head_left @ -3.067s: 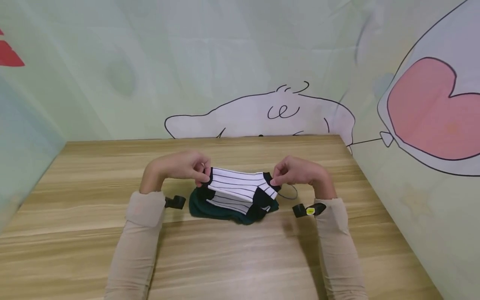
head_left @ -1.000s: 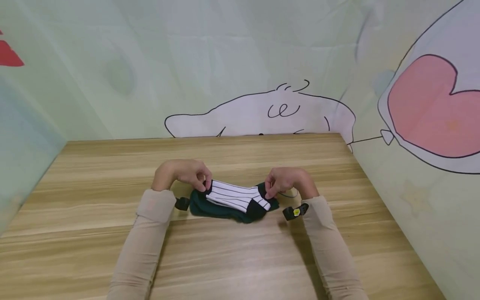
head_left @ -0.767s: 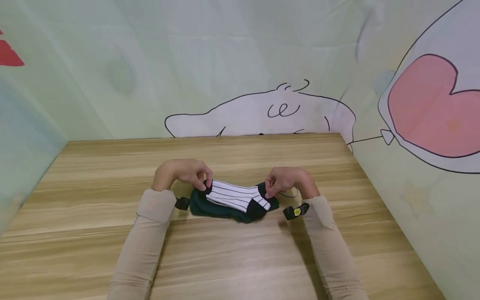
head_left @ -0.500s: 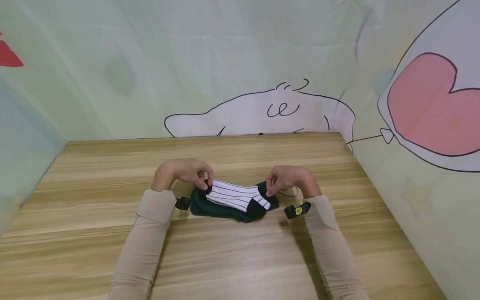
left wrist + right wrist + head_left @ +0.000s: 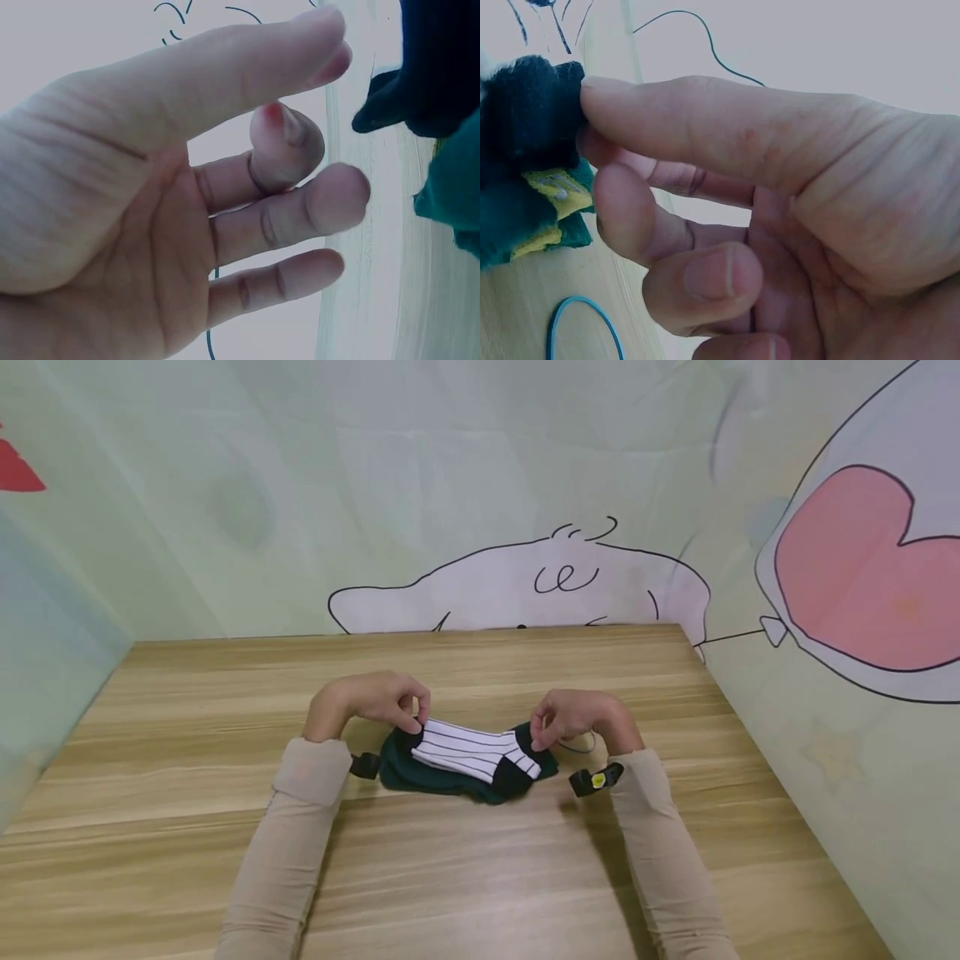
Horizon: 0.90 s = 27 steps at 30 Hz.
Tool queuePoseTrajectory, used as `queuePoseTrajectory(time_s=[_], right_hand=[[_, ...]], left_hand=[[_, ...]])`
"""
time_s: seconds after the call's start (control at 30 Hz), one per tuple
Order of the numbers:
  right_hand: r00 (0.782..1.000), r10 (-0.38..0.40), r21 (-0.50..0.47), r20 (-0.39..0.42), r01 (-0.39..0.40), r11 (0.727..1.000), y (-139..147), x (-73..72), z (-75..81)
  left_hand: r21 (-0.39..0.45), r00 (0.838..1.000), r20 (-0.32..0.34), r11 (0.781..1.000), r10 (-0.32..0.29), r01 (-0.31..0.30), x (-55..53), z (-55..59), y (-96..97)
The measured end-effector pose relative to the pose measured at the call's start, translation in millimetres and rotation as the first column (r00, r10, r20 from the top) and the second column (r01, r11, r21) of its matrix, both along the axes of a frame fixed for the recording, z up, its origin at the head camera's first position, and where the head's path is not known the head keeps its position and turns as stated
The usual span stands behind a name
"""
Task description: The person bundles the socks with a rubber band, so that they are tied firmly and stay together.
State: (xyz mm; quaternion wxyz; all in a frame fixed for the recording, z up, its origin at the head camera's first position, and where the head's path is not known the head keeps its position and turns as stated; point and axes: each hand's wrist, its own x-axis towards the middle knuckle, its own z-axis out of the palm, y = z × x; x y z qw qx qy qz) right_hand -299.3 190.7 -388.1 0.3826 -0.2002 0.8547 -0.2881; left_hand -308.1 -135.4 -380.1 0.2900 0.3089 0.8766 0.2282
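A white sock with dark stripes [image 5: 463, 752] lies flat on a dark green sock or pair of socks [image 5: 431, 780], its black toe at the left and black cuff at the right. My left hand [image 5: 375, 700] hovers by the toe; in the left wrist view its thumb and fingers are loosely bent, with a gap between them and the black toe [image 5: 439, 67]. At the other end my right hand [image 5: 576, 717] pinches the edge of the black cuff [image 5: 536, 112] between thumb and index finger. Yellow patches [image 5: 559, 193] show on the green fabric below.
All of this rests on a wood-grain table [image 5: 465, 877]. A thin blue cord loop [image 5: 585, 748] shows beside my right hand. Behind stands a pale printed backdrop [image 5: 450, 485] with a cartoon figure and a balloon.
Both hands have lowered the striped sock from above the green fabric until it lies flat. Most recently my left hand has let go of the toe and risen slightly; the right hand stays at the cuff.
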Motion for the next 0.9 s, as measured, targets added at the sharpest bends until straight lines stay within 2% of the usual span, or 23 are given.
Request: queuePoseTrajectory(time_s=[0.1, 0.33, 0.9], right_hand=[[1.0, -0.005, -0.005, -0.001, 0.005, 1.0, 1, -0.3, -0.2], [0.999, 0.041, -0.071, -0.026, -0.042, 0.997, 8, 0.4, 4.3], [0.999, 0.009, -0.104, -0.037, -0.013, 0.995, 20, 1.1, 8.5]], left_hand=[[0.008, 1.0, 0.0, 1.0, 0.004, -0.004, 0.5, 0.8, 0.2], [0.05, 0.999, -0.032, 0.999, -0.015, 0.017, -0.1, -0.2, 2.4], [0.054, 0.998, -0.053, 0.998, -0.041, 0.043, 5.2, 0.9, 14.1]])
